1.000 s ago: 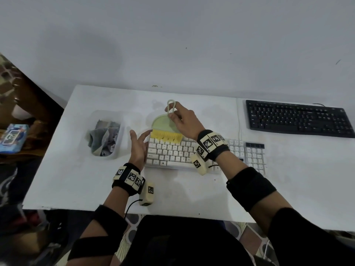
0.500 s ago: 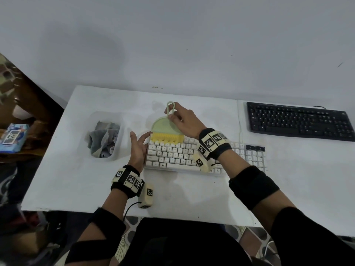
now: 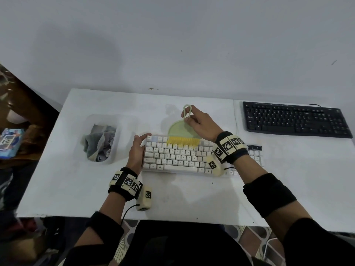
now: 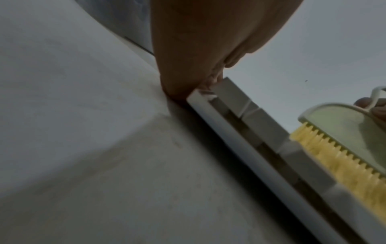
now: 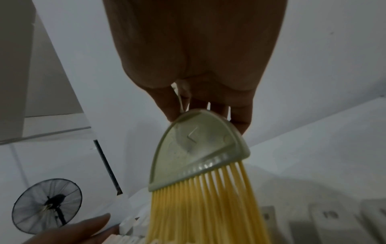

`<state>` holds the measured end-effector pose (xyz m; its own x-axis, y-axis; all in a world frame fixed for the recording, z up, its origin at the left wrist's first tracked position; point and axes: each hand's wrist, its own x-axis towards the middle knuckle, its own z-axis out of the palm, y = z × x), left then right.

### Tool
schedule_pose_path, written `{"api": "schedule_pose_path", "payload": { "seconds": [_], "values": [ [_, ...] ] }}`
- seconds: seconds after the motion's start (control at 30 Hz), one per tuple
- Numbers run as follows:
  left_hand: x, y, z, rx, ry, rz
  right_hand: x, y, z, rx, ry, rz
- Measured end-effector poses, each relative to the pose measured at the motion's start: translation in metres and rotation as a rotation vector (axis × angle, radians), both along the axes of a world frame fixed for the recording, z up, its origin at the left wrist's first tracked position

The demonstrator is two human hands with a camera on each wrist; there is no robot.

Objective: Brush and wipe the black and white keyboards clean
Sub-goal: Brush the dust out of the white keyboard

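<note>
The white keyboard [image 3: 178, 156] lies in the middle of the white table [image 3: 76, 181]. My right hand [image 3: 197, 121] pinches the looped handle of a pale green brush [image 3: 180, 129], whose yellow bristles [image 3: 182, 141] rest on the keyboard's top key rows. The brush [image 5: 198, 148] fills the right wrist view, bristles [image 5: 208, 206] pointing down onto the keys. With straight fingers, my left hand [image 3: 137, 148] rests against the keyboard's left edge [image 4: 194, 99]. The black keyboard [image 3: 294, 120] lies at the far right, untouched.
A clear plastic tub [image 3: 101, 139] holding a crumpled grey cloth [image 3: 99, 144] stands left of the white keyboard. The table's left edge drops off to clutter on the floor. A standing fan [image 5: 47, 206] shows in the right wrist view.
The brush has moved slightly rightward along the top rows of the white keyboard. My left hand stays against the keyboard's left edge.
</note>
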<state>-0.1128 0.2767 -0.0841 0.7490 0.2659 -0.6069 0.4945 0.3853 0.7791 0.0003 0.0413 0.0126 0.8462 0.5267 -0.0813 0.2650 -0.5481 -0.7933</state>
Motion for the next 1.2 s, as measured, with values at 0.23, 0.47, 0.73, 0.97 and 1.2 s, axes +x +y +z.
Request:
{"api": "schedule_pose_path", "payload": {
  "seconds": [0.23, 0.47, 0.73, 0.97, 1.2],
  "values": [
    [0.001, -0.001, 0.001, 0.017, 0.009, 0.002, -0.003, -0.007, -0.001, 0.064, 0.003, -0.05],
    [0.0, -0.001, 0.003, 0.016, 0.002, 0.004, 0.003, -0.034, 0.0, -0.011, -0.009, -0.064],
    [0.001, -0.002, 0.007, 0.064, -0.022, -0.013, -0.004, -0.028, 0.001, 0.044, -0.011, -0.054],
    [0.0, -0.002, 0.008, 0.177, -0.103, -0.042, 0.005, -0.066, -0.001, -0.034, -0.012, -0.083],
    [0.002, -0.002, 0.008, 0.226, -0.12, -0.025, -0.009, -0.053, -0.002, 0.056, 0.074, -0.21]
  ]
}}
